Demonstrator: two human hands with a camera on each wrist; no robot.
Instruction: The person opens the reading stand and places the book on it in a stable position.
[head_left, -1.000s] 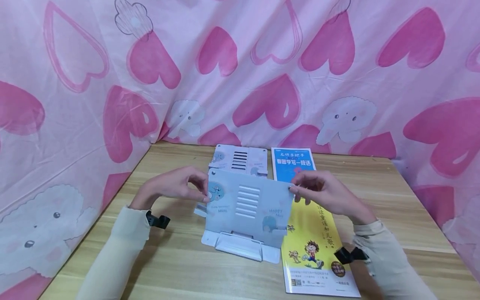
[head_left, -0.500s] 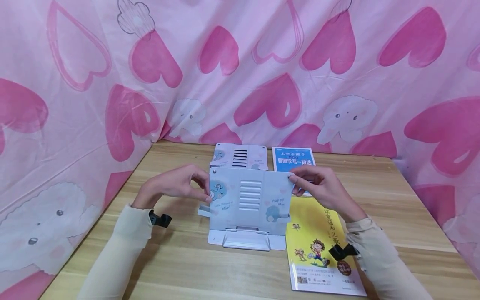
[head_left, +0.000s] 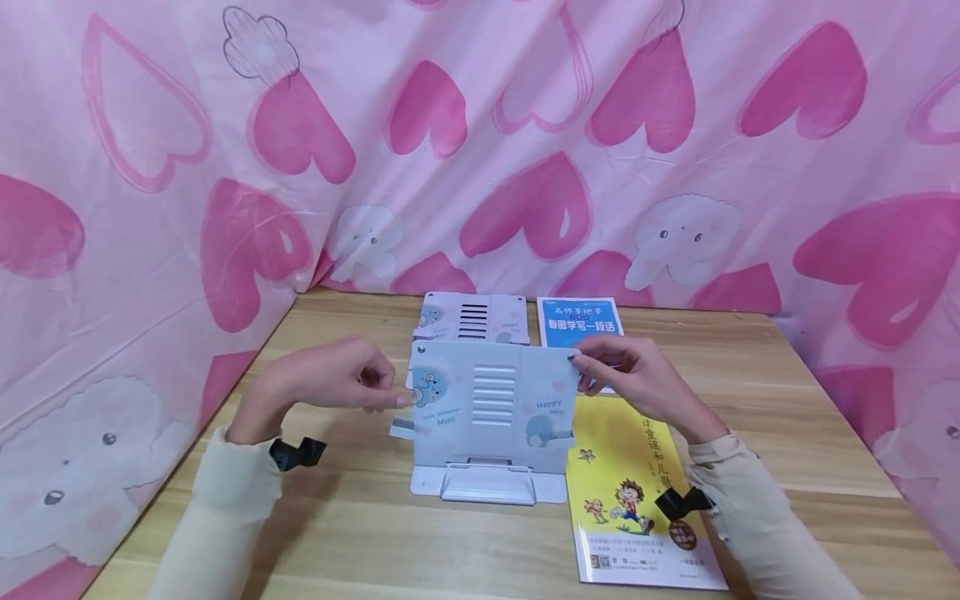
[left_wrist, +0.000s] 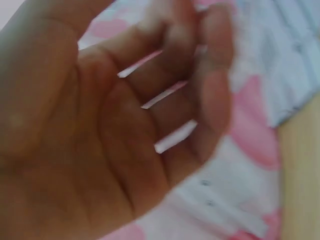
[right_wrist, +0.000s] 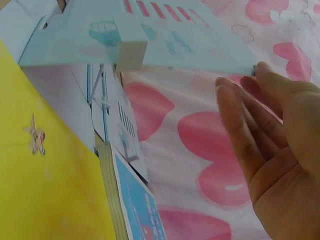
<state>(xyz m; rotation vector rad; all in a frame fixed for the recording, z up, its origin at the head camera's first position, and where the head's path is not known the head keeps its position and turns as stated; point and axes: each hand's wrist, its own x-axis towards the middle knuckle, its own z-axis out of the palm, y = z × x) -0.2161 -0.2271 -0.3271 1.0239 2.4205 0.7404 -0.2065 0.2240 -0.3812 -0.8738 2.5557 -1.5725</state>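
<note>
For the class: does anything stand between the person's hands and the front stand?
Nothing visible does. The right hand touches the upper right corner of the front stand; the left hand is beside its left edge, with no object between.

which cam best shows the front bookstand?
Head: it faces nearly the whole front of the front bookstand, down to its base. Right wrist catches it at a slant, cropped by the frame's top. Left wrist is too blurred to identify it.
</note>
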